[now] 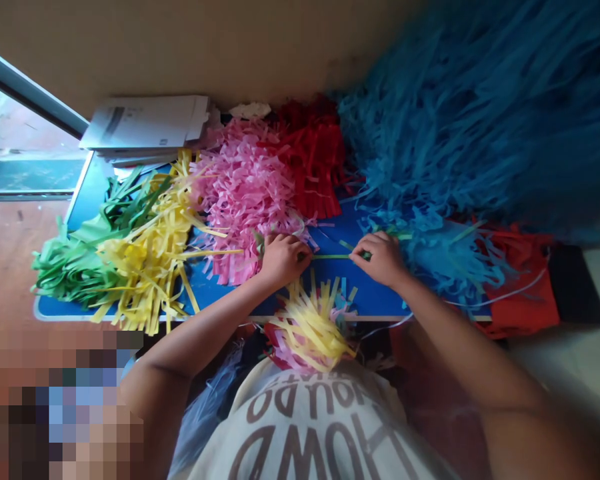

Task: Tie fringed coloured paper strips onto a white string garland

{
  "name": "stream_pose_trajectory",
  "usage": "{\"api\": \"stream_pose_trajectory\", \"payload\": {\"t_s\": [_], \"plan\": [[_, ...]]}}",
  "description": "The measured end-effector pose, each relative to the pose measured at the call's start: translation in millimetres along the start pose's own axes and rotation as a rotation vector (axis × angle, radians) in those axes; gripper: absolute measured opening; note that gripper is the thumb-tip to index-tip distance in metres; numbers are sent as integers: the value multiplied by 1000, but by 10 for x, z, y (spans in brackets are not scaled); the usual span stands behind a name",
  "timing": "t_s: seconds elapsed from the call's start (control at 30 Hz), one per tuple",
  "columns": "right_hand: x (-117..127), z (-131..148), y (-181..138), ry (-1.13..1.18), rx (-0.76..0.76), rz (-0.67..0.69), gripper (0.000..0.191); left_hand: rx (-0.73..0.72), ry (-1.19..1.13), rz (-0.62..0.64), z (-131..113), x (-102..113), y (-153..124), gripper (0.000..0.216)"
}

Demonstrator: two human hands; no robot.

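A thin green strip (331, 257) of what looks like paper is stretched between my two hands above the blue table. My left hand (286, 259) pinches one end, its fingers curled closed. At the other end my right hand (377, 257) grips the strip between thumb and fingers. Just below, at the table's front edge by my body, is a bunch of yellow, pink and red fringed strips (313, 327). Pink fringe (245, 193) lies beside and behind my left hand. Light blue fringe (430, 247) is close to my right hand.
On the blue table (215, 297) lie green fringe (85, 260), yellow fringe (155, 247) and red fringe (317, 160). White boxes (145, 123) are stacked at the back left. A large blue mass of strips (480, 113) fills the right. Someone blurred out (80, 413) is at lower left.
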State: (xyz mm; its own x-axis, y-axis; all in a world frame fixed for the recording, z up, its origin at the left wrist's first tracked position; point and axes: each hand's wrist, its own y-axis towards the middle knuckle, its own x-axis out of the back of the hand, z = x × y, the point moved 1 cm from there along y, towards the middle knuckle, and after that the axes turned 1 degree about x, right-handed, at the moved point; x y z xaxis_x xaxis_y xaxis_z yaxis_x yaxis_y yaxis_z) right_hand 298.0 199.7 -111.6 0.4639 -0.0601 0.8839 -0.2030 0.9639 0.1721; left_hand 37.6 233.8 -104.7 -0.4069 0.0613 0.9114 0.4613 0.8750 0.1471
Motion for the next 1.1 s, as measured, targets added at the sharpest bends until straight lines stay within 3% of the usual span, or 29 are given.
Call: {"api": "stream_pose_trajectory", "payload": {"t_s": [0.13,0.27,0.4,0.53,0.67,0.73,0.8,0.83,0.9,1.0,1.1], "plan": [[107,171,42,-115,-3,20,8,-91,40,54,-79,66,33,15],[182,425,60,-222,289,47,15,-273,72,102,-146,126,26,21],[47,503,115,-278,483,61,26,-356,127,86,-187,139,11,18],[-67,527,257,-358,542,43,30,-394,156,-13,-219,72,35,14],[208,777,321,-327,487,-19,26,-433,164,-240,-262,257,64,20],[512,993,248,-203,420,-78,23,-496,144,-329,-301,551,-6,24],[854,1200,153,40,343,-95,22,-581,109,-328,-357,922,-131,24],[1006,1279,121,205,304,-52,24,-619,87,-306,-391,1105,-195,22],[1204,1377,108,581,220,180,25,-649,68,-264,-470,1404,-298,20],[1194,1412,141,1044,-4,447,33,-641,22,-294,-595,1579,-384,18],[959,1439,99,1305,-226,378,37,-574,-148,-454,-705,1473,-457,12]]}}
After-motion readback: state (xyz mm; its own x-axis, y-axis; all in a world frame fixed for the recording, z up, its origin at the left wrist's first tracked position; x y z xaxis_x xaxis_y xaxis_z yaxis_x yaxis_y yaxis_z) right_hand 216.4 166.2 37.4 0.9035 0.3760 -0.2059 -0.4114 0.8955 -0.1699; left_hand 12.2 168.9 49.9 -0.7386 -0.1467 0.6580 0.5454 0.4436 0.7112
